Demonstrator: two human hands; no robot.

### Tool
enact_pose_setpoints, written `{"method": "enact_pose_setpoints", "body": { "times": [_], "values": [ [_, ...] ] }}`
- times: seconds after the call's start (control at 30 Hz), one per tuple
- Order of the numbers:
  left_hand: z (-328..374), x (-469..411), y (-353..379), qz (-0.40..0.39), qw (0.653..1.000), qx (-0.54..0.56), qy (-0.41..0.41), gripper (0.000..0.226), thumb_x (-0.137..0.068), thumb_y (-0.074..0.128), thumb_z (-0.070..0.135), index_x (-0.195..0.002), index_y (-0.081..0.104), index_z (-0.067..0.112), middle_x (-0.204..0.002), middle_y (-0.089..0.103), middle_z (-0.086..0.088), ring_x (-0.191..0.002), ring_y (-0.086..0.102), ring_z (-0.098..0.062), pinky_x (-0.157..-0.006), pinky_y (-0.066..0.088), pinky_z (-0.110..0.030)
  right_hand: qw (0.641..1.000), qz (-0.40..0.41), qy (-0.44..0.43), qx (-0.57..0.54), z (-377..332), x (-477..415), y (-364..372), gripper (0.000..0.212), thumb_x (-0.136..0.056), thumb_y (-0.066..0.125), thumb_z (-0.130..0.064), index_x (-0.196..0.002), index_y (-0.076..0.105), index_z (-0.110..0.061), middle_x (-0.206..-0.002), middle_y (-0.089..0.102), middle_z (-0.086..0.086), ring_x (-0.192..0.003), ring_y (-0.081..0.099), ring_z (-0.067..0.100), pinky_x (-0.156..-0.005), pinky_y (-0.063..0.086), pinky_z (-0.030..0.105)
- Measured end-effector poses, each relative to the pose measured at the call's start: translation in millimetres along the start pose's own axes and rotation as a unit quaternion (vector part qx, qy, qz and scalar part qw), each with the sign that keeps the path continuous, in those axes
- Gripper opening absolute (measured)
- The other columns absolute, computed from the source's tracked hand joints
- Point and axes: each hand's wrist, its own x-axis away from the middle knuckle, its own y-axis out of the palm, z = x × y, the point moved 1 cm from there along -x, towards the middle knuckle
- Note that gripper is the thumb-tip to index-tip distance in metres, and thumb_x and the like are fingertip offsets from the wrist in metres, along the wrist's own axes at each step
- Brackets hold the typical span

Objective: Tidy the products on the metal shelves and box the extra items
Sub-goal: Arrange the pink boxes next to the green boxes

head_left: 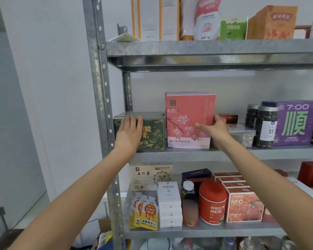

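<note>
- while facing a metal shelving unit (213, 49) from head height, looking forward and slightly down along two bare forearms reaching to the middle shelf (260, 150).
- left hand (129, 131): laid flat, fingers straight and spread a little, palm pressed on the front of a dark green box (154, 134) with gold lettering; not wrapped around it.
- dark green box: standing at the far left of the middle shelf, first of a row of matching boxes behind it, just beside the upright post.
- right hand (214, 128): curled around the right edge of a tall pink box (187, 120) printed with blossom branches, thumb across the front face, fingers tucked behind the side.
- pink box: upright on the middle shelf, touching the green box's right side.
- right of the pink box: a small clear container (242, 134), two dark jars (265, 127), then a purple carton (296, 121).
- lower shelf (206, 231): orange juice pouches (145, 213), white stacked packs (169, 206), a bottle (189, 202), a red round tin (212, 202), red-and-white boxes (242, 204), and a cream box (148, 175) behind.
- top shelf: tall white cartons (155, 18), a pouch (206, 18), a green pack (233, 28), an orange box (273, 22).
</note>
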Motion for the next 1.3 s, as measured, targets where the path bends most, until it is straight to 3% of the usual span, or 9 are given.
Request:
{"method": "enact_pose_setpoints", "body": {
  "times": [0.17,0.43,0.5,0.6,0.67,0.83,1.03,1.17,1.3],
  "values": [
    [2,0,-6,-0.025,0.999,0.034,-0.006,0.101,-0.087,0.067,0.047,-0.151,0.005,0.0,-0.155,0.022,-0.025,-0.146,0.018,-0.038,-0.121,0.012,-0.043,0.996,-0.013,-0.003,-0.086,-16,9,1,0.065,-0.07,0.084,-0.007,-0.115,0.038,-0.014,-0.112,0.057,0.002,-0.085,0.061,0.011,-0.06,0.053,0.021],
    [11,11,-32,-0.028,0.95,0.311,-0.004,0.11,-0.085,0.053,0.064,-0.153,-0.015,0.01,-0.161,-0.022,-0.012,-0.148,-0.019,-0.027,-0.119,-0.005,-0.041,0.979,0.013,0.002,-0.205,-19,54,-30,0.066,-0.047,0.089,-0.028,-0.1,0.051,-0.019,-0.099,0.07,0.002,-0.075,0.073,0.012,-0.057,0.057,0.026],
    [26,24,-52,-0.017,0.884,0.467,-0.009,0.109,-0.077,0.044,0.074,-0.156,-0.004,0.016,-0.164,-0.006,-0.006,-0.15,-0.004,-0.022,-0.119,0.004,-0.043,0.964,0.006,0.061,-0.259,-18,67,-38,0.074,-0.045,0.089,-0.03,-0.108,0.055,-0.012,-0.1,0.073,0.008,-0.075,0.074,0.019,-0.058,0.058,0.031],
    [60,50,-74,-0.133,0.701,0.699,-0.037,0.109,-0.068,0.046,0.08,-0.156,0.012,0.025,-0.147,0.045,-0.001,-0.136,0.043,-0.024,-0.114,0.03,-0.054,0.93,-0.057,0.17,-0.321,-8,86,-44,0.073,-0.049,0.09,-0.023,-0.114,0.062,-0.007,-0.097,0.075,0.013,-0.082,0.074,0.031,-0.064,0.059,0.044],
    [80,66,-76,-0.205,0.636,0.74,-0.073,0.092,-0.073,0.061,0.071,-0.148,0.03,0.028,-0.132,0.058,0.004,-0.118,0.058,-0.019,-0.106,0.042,-0.052,0.91,-0.103,0.235,-0.327,0,100,-44,0.067,-0.052,0.089,-0.021,-0.113,0.064,-0.009,-0.097,0.075,0.015,-0.083,0.073,0.033,-0.064,0.059,0.048],
    [96,96,-59,-0.271,0.557,0.767,-0.166,0.059,-0.072,0.083,0.036,-0.122,0.059,0.017,-0.1,0.076,-0.002,-0.087,0.074,-0.024,-0.081,0.059,-0.043,0.888,-0.171,0.314,-0.289,36,139,-54,0.06,-0.061,0.084,-0.024,-0.114,0.063,-0.007,-0.103,0.073,0.018,-0.087,0.073,0.031,-0.068,0.06,0.046],
    [118,148,-43,-0.336,0.482,0.781,-0.212,0.043,-0.08,0.079,0.03,-0.117,0.062,0.015,-0.098,0.076,-0.006,-0.092,0.072,-0.028,-0.086,0.058,-0.046,0.852,-0.183,0.377,-0.314,85,192,-52,0.047,-0.065,0.076,-0.015,-0.109,0.065,-0.004,-0.099,0.073,0.018,-0.08,0.073,0.032,-0.07,0.061,0.045],
    [118,193,-28,-0.408,0.345,0.817,-0.215,0.054,-0.079,0.072,0.032,-0.126,0.058,0.009,-0.116,0.071,-0.012,-0.095,0.07,-0.025,-0.08,0.059,-0.045,0.867,-0.124,0.37,-0.31,102,210,-52,0.035,-0.068,0.073,-0.015,-0.1,0.064,-0.005,-0.088,0.074,0.015,-0.074,0.072,0.029,-0.072,0.059,0.043],
    [127,222,-13,-0.405,0.348,0.808,-0.249,0.045,-0.077,0.076,0.022,-0.118,0.059,0.01,-0.106,0.074,-0.011,-0.092,0.072,-0.032,-0.074,0.061,-0.039,0.877,-0.107,0.378,-0.276,112,222,-50,0.044,-0.066,0.077,-0.016,-0.106,0.063,-0.007,-0.095,0.075,0.015,-0.082,0.072,0.03,-0.077,0.056,0.044]
  ]
}}
